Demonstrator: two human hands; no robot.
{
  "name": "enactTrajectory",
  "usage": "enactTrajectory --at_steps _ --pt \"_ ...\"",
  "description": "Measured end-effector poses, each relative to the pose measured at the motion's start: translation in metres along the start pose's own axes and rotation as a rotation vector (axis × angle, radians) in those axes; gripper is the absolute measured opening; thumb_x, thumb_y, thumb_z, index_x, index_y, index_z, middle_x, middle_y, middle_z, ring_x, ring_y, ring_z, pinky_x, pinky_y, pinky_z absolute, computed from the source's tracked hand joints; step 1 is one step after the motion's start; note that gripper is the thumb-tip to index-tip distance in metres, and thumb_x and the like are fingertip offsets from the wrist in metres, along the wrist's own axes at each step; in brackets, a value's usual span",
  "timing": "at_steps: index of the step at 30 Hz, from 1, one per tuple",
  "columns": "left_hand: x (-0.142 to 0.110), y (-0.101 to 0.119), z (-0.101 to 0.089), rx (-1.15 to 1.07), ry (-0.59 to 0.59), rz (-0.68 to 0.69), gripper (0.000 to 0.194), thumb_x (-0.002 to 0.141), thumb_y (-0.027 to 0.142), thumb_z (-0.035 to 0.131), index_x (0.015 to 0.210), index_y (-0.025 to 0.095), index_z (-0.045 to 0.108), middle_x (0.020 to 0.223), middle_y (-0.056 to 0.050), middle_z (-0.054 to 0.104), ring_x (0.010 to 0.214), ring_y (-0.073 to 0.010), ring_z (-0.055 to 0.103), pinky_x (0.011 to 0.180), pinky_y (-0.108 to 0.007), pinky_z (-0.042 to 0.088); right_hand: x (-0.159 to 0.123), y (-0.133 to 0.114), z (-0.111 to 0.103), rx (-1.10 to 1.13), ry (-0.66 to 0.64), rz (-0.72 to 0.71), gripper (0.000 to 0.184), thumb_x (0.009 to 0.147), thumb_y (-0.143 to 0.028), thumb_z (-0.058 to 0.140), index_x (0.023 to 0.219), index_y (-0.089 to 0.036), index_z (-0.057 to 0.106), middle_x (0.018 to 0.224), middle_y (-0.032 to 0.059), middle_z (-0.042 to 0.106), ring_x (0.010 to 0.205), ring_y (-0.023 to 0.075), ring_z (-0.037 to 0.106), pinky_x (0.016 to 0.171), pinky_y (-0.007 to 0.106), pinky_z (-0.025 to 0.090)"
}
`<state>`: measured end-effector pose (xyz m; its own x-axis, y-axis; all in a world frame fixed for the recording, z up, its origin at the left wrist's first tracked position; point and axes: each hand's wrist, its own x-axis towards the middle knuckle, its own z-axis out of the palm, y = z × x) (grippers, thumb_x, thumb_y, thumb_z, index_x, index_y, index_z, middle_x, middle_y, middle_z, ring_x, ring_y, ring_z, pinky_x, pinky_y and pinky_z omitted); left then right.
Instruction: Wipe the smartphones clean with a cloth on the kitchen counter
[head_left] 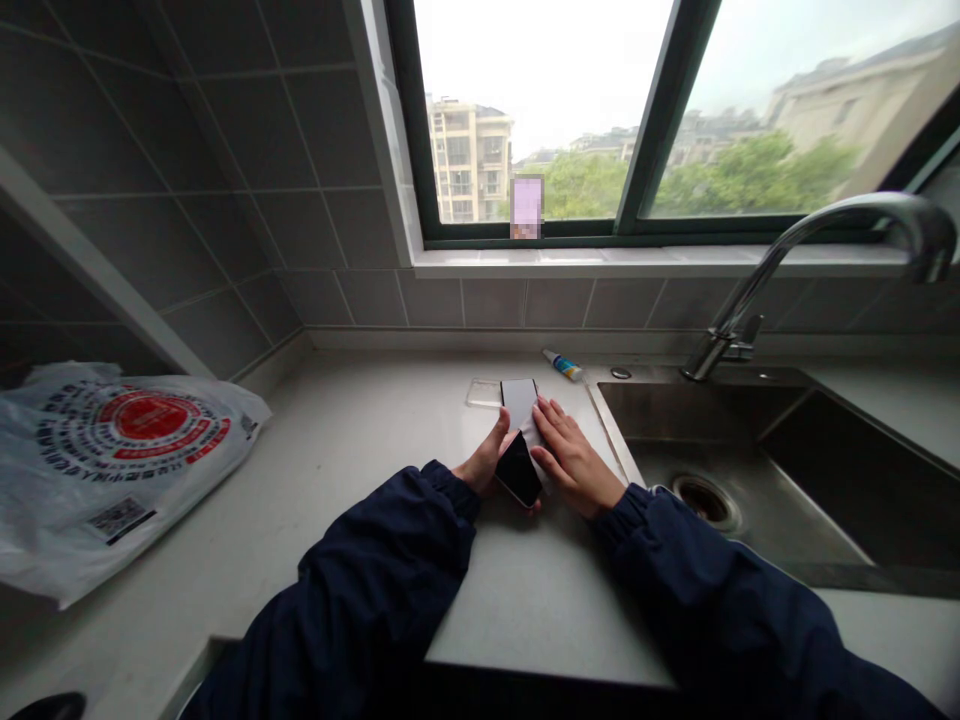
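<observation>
My left hand (484,462) grips a black smartphone (518,471) by its edge, tilted on the stone countertop (390,440). Just beyond it, a dark glossy slab (519,400), possibly a second phone, lies flat. My right hand (574,455) rests with fingers spread on a pale sheet (534,430) at the slab's right side, close to the black phone. A clear phone case (484,393) lies left of the slab. Part of the slab and sheet is hidden under my hands.
A small blue-and-white tube (562,366) lies near the back wall. To the right sit a steel sink (720,470) and a curved faucet (750,300). A white printed plastic bag (112,460) lies at the left, below a grey tiled wall and a window.
</observation>
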<state>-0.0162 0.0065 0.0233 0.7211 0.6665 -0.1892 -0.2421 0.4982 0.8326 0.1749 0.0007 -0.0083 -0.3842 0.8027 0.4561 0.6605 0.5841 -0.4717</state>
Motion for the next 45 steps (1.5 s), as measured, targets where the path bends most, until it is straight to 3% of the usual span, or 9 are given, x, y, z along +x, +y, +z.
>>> enactTrajectory --at_steps 10,17,24,27,33,38,45 --pt "0.001 -0.001 0.001 -0.018 0.018 0.015 0.083 0.088 0.081 0.028 0.134 0.021 0.062 0.104 -0.017 0.072 0.091 -0.0327 0.073 0.063 -0.038 0.059 -0.001 -0.004 0.002 0.006 -0.011 0.010 0.067 0.103 -0.055 0.041 0.161 -0.029 0.024 0.168 0.0106 0.021 0.156 0.0315 0.015 0.122 0.061 0.020" --pt "0.006 -0.002 0.003 -0.112 0.033 0.098 0.087 0.091 0.078 0.022 0.137 0.015 0.060 0.110 -0.019 0.073 0.110 -0.0348 0.069 0.089 -0.043 0.056 -0.003 -0.012 0.004 -0.025 -0.048 -0.068 0.068 0.103 -0.056 0.038 0.162 -0.023 0.025 0.167 0.0131 0.022 0.156 0.0314 0.015 0.124 0.059 0.020" --pt "0.011 -0.004 0.000 -0.182 0.009 0.113 0.090 0.096 0.071 0.006 0.144 0.012 0.055 0.121 -0.019 0.071 0.121 -0.0342 0.064 0.105 -0.044 0.047 -0.003 -0.017 0.003 -0.041 -0.111 -0.087 0.072 0.103 -0.058 0.035 0.161 -0.017 0.026 0.167 0.0145 0.020 0.157 0.0318 0.013 0.123 0.060 0.021" --pt "0.012 -0.005 -0.002 -0.212 -0.025 0.121 0.093 0.095 0.074 0.009 0.143 0.009 0.056 0.125 -0.021 0.069 0.122 -0.0352 0.063 0.109 -0.044 0.043 -0.004 -0.020 0.002 -0.036 -0.132 -0.087 0.072 0.103 -0.059 0.034 0.161 -0.016 0.026 0.167 0.0148 0.020 0.157 0.0322 0.013 0.123 0.060 0.021" --pt "0.014 -0.007 -0.005 -0.332 -0.028 0.140 0.094 0.094 0.074 0.009 0.144 0.009 0.054 0.129 -0.022 0.066 0.127 -0.0354 0.060 0.115 -0.047 0.036 -0.004 -0.027 0.000 0.014 -0.180 -0.107 0.072 0.103 -0.058 0.037 0.162 -0.019 0.025 0.168 0.0138 0.020 0.156 0.0336 0.014 0.123 0.061 0.021" --pt "0.017 -0.011 -0.010 -0.419 -0.035 0.199 0.092 0.093 0.077 0.020 0.146 0.007 0.050 0.131 -0.024 0.064 0.128 -0.0332 0.059 0.119 -0.049 0.031 -0.004 -0.034 -0.002 0.056 -0.218 -0.141 0.072 0.103 -0.058 0.038 0.162 -0.019 0.024 0.168 0.0129 0.020 0.157 0.0324 0.013 0.124 0.059 0.020" --pt "0.016 -0.010 -0.014 -0.447 -0.033 0.112 0.103 0.088 0.084 0.014 0.135 0.003 0.058 0.121 -0.026 0.068 0.124 -0.0342 0.062 0.116 -0.049 0.035 -0.005 -0.041 -0.005 0.109 -0.248 -0.166 0.072 0.102 -0.059 0.039 0.162 -0.021 0.024 0.168 0.0113 0.020 0.157 0.0313 0.012 0.125 0.058 0.018"
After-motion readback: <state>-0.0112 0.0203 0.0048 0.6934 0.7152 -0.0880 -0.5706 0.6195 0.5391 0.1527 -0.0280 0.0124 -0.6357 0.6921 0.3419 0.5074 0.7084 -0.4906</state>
